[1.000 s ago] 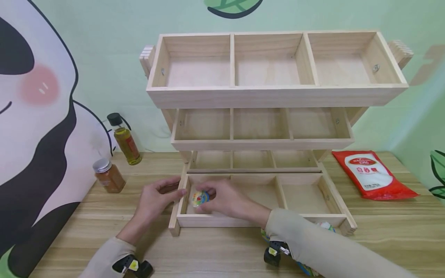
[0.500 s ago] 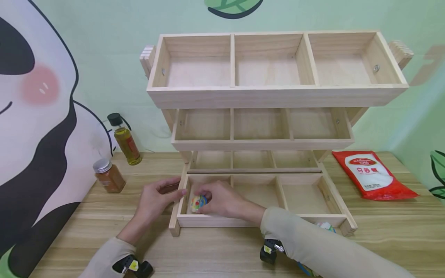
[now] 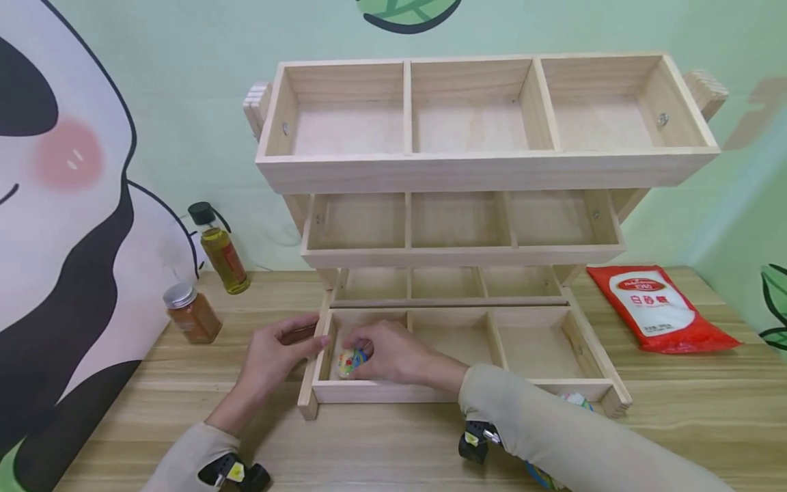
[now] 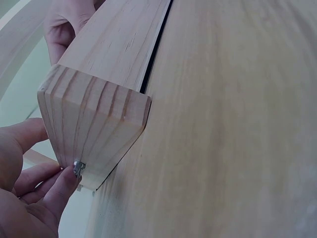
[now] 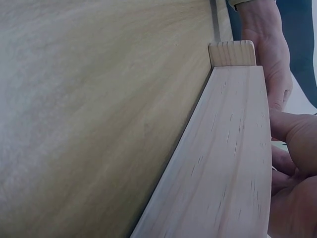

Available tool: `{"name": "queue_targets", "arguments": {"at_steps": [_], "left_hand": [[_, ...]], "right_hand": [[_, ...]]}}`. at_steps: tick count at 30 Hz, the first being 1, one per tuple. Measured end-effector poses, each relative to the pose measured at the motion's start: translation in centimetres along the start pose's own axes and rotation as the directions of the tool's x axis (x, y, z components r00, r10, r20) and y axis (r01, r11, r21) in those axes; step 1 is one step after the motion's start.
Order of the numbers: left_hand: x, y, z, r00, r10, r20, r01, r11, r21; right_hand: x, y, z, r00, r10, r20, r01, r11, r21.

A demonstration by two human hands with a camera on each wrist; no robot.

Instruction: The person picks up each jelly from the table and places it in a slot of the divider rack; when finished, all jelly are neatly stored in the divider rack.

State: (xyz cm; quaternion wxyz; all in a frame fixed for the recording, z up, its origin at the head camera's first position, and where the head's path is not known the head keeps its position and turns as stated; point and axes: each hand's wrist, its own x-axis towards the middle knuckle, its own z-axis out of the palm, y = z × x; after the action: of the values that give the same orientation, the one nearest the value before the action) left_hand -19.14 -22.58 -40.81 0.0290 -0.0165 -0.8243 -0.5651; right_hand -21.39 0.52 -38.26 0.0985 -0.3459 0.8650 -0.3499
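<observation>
In the head view, my right hand (image 3: 393, 352) reaches into the left compartment of the rack's lowest front tray. Its thumb and fingers pinch a small round pack (image 3: 349, 362) with a colourful print, low in that compartment. My left hand (image 3: 278, 352) holds the left side of the wooden rack (image 3: 479, 174), its thumb at the edge. The left wrist view shows the left thumb beside a metal bolt (image 4: 79, 168) on the rack's side piece. The tray's front board (image 5: 213, 163) hides the pack in the right wrist view.
A glass bottle of yellow oil (image 3: 225, 256) and a jar of brown spice (image 3: 193, 316) stand left of the rack. A red and white bag (image 3: 658, 307) lies on its right. Colourful wrappers (image 3: 541, 477) show partly under the right sleeve.
My right hand has moved slightly left and turned the pack, still pinched, so its printed face shows less. My left hand keeps its place on the rack.
</observation>
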Motion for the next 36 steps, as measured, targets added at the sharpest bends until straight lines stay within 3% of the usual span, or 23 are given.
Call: {"name": "queue_targets", "arguments": {"at_steps": [21, 25, 36], "left_hand": [[0.1, -0.2, 0.0, 1.0, -0.006, -0.002, 0.006, 1.0, 0.008], [0.1, -0.2, 0.0, 1.0, -0.011, -0.006, 0.011, 1.0, 0.008], [0.1, -0.1, 0.0, 1.0, -0.013, -0.008, 0.013, 0.999, 0.037]], "right_hand": [[-0.3, -0.1, -0.5, 0.999, 0.014, 0.037, -0.015, 1.0, 0.024], [-0.7, -0.4, -1.0, 0.999, 0.014, 0.04, -0.016, 0.998, 0.066], [-3.1, -0.7, -4.0, 0.998, -0.034, -0.061, 0.045, 0.981, 0.19]]}}
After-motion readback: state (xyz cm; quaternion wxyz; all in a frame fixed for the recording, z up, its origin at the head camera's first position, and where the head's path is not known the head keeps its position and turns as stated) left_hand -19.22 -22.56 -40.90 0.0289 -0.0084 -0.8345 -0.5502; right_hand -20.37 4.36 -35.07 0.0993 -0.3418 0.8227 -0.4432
